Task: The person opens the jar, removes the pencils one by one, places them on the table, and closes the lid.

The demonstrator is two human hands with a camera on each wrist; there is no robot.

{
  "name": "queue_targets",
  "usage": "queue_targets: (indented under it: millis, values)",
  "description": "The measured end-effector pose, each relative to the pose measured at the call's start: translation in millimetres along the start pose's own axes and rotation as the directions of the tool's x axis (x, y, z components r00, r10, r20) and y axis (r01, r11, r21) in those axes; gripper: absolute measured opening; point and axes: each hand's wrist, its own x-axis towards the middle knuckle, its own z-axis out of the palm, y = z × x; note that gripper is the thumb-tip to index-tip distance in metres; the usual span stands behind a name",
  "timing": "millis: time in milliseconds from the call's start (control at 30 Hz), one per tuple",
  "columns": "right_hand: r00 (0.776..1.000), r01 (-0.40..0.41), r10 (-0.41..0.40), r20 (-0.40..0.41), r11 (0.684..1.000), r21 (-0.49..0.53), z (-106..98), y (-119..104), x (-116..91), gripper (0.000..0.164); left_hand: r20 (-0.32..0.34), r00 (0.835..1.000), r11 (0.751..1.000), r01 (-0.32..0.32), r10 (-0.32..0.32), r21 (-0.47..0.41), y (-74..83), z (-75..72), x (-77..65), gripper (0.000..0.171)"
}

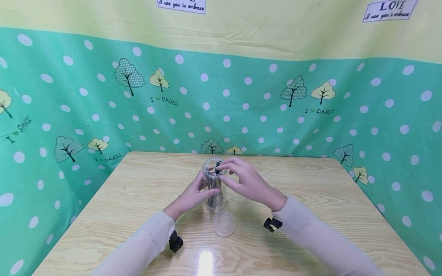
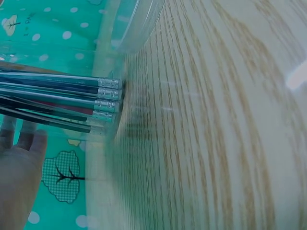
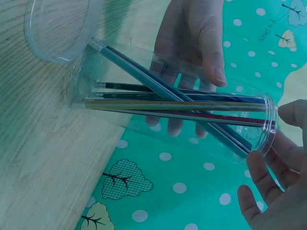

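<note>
A clear plastic jar stands on the table with several pencils inside, some of them leaning across the others. Metal-banded ends of the pencils rest near the jar's bottom. My left hand grips the jar's side, thumb in front and fingers behind, as the right wrist view shows through the clear wall. Around the jar's open mouth are the loosely bent fingers of my right hand, touching the rim near the pencil tops; no pencil shows lifted out. A round clear lid lies in front of the jar.
The wooden table reaches back to a green and yellow printed curtain, which also hangs at both sides. Black wrist cameras sit on the left and right sleeves.
</note>
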Motion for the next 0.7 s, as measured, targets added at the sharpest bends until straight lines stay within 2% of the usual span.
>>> queue_targets:
  millis: [300, 700]
  values:
    - [0.998, -0.047, 0.047, 0.035, 0.999, -0.013, 1.9, 2.8, 2.0, 0.020, 0.004, 1.000, 1.000, -0.003, 0.003, -0.015, -1.6, -0.4, 0.4, 0.076]
    - [0.998, -0.028, 0.028, 0.048, 1.000, -0.005, 0.3, 4.2, 3.6, 0.014, -0.007, 1.000, 1.000, -0.005, 0.005, -0.013, -5.2, -0.3, 1.2, 0.078]
